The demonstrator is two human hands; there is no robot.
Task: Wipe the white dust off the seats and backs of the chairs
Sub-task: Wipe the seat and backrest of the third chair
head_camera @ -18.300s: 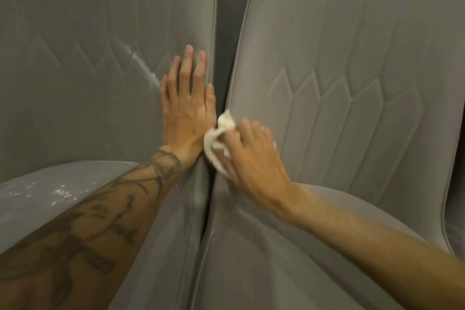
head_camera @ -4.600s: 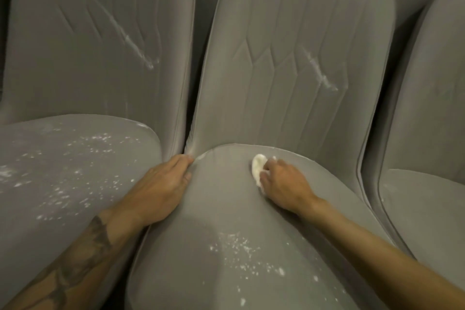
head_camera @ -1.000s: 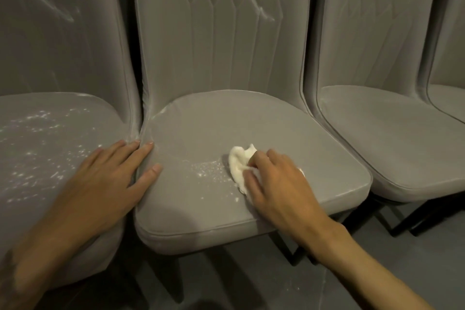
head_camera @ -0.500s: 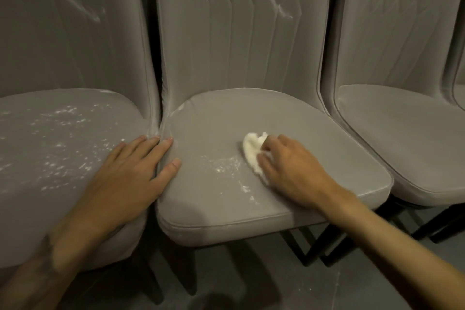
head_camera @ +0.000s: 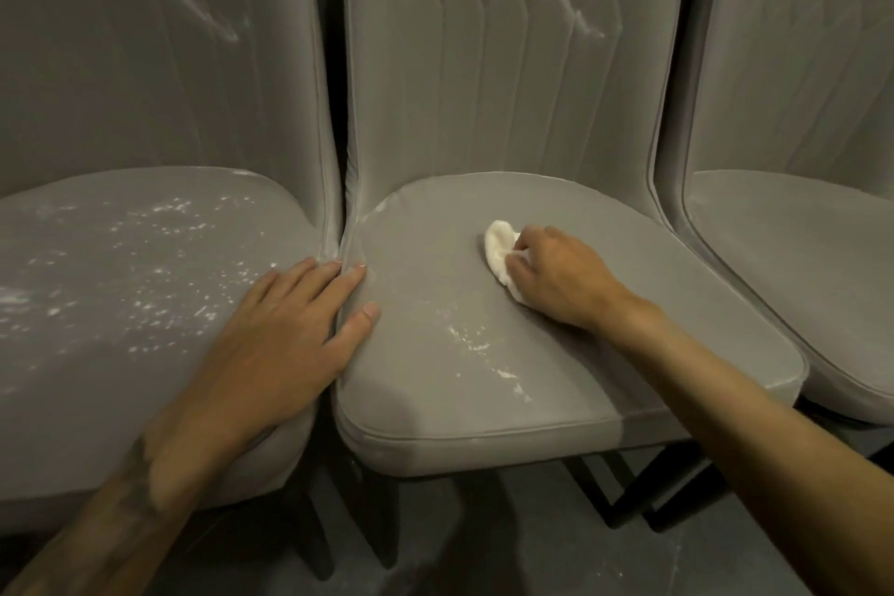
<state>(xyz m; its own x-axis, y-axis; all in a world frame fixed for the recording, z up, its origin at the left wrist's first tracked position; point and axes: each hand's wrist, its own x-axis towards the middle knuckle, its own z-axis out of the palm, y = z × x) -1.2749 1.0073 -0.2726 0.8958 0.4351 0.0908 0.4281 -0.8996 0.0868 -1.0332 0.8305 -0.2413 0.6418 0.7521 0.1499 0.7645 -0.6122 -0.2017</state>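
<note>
Three grey upholstered chairs stand side by side. On the middle chair's seat (head_camera: 604, 382) my right hand (head_camera: 561, 281) grips a crumpled white cloth (head_camera: 500, 249) and presses it to the fabric near the back of the seat. A short trail of white dust (head_camera: 476, 346) lies in front of the cloth. A white streak (head_camera: 575, 17) marks the middle chair's back. My left hand (head_camera: 285, 334) lies flat with straight fingers across the gap between the left seat (head_camera: 121, 281) and the middle seat. The left seat is speckled with white dust, and its back carries a white streak (head_camera: 213, 19).
The right chair's seat (head_camera: 798, 257) and back look free of dust. Black chair legs (head_camera: 624, 489) show under the seats above a dark grey floor (head_camera: 508, 542).
My right hand has slid the cloth back along the middle seat, away from the front edge. The dust trail has thinned. My left hand stays on the seam between the seats.
</note>
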